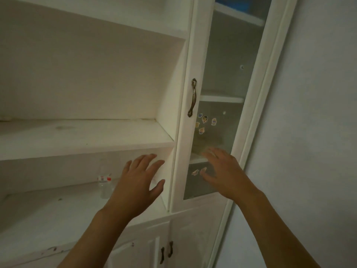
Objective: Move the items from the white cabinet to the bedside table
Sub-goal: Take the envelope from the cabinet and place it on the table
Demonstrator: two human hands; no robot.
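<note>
The white cabinet (87, 140) fills the left and middle of the view, with open shelves. A clear plastic bottle (105, 183) with a red and white label stands on the lower shelf. My left hand (139, 180) is raised in front of that shelf, just right of the bottle, fingers spread and holding nothing. My right hand (226, 173) is up before the glass door (218, 105), fingers apart and empty. I cannot tell whether it touches the glass. The bedside table is out of view.
The glass door carries a metal handle (192, 97) and several small stickers (204, 122). Lower doors with dark handles (166, 252) sit below the shelves. A plain wall (309, 132) runs along the right.
</note>
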